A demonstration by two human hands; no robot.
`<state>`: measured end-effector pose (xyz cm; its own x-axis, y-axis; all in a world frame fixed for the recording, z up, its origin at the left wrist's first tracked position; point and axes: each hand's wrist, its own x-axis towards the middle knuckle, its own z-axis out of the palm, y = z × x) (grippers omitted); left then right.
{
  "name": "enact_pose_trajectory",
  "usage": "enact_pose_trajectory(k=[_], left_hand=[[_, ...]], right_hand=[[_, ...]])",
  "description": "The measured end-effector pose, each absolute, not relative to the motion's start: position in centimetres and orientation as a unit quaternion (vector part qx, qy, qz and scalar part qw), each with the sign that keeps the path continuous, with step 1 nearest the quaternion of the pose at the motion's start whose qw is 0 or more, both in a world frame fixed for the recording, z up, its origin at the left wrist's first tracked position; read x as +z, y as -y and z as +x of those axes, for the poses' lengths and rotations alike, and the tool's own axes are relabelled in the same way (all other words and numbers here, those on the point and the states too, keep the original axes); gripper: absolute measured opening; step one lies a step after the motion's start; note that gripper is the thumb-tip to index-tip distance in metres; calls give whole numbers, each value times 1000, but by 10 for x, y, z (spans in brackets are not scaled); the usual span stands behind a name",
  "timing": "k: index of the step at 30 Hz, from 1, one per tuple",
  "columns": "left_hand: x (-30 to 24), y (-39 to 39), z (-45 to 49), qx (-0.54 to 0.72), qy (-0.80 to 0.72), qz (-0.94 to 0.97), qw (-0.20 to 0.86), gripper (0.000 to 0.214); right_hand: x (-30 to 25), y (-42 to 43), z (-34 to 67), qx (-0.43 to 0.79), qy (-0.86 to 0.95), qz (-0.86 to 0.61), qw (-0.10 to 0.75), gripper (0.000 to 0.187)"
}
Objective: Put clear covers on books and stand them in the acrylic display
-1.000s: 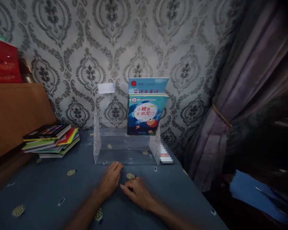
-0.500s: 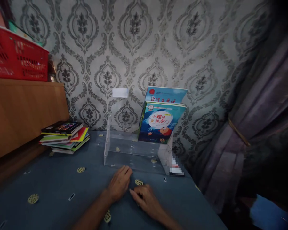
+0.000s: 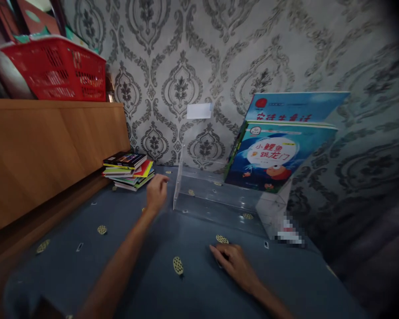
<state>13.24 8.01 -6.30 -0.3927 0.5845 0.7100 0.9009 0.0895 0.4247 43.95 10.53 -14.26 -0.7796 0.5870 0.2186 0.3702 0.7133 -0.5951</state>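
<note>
My left hand (image 3: 157,191) is raised above the cloth just right of a stack of books (image 3: 129,172), with its fingers curled in and nothing visible in them. It stays apart from the stack, whose top book is black. On the cloth near the front, my right hand (image 3: 234,263) rests with fingers folded and the thumb side toward the left; its palm is hidden. A clear plastic book rack (image 3: 216,201) stands beyond both hands. On its right side lean a blue picture book (image 3: 269,155) and, behind and higher, another blue book (image 3: 294,106).
A dark blue patterned cloth (image 3: 146,274) covers the table. To the left stands a wooden cabinet (image 3: 53,137) bearing a red plastic basket (image 3: 61,66). Grey patterned wallpaper (image 3: 182,79) rises behind the rack. A dark curtain (image 3: 362,221) hangs at the right.
My left hand has moved forward and left, from in front of the rack to beside the book stack. My right hand stays on the cloth. The view has shifted left and closer.
</note>
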Motion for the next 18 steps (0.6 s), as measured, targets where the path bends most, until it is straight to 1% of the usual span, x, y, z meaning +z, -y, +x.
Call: enact_pose_trajectory(k=[4, 6, 8, 10, 12, 15, 18], left_hand=[[-38, -87, 64, -398, 780, -434, 212, 34], [-29, -91, 36, -361, 807, -413, 217, 44], [-23, -94, 13, -252, 853, -406, 209, 59], [-19, -96, -4, -155, 885, -404, 173, 71], [-17, -97, -15, -96, 898, -408, 131, 79], [-14, -95, -21, -63, 898, -421, 111, 85], [-11, -88, -21, -51, 890, -437, 119, 80]], right_hand=[[-145, -106, 439, 271, 904, -263, 200, 65], [-145, -106, 438, 270, 905, -266, 193, 65], [-145, -106, 438, 272, 904, -270, 189, 66], [-144, -106, 438, 272, 902, -273, 193, 66], [-143, -106, 438, 269, 902, -276, 196, 65], [-143, -106, 438, 263, 905, -275, 192, 65], [-143, -105, 438, 259, 907, -272, 192, 63]])
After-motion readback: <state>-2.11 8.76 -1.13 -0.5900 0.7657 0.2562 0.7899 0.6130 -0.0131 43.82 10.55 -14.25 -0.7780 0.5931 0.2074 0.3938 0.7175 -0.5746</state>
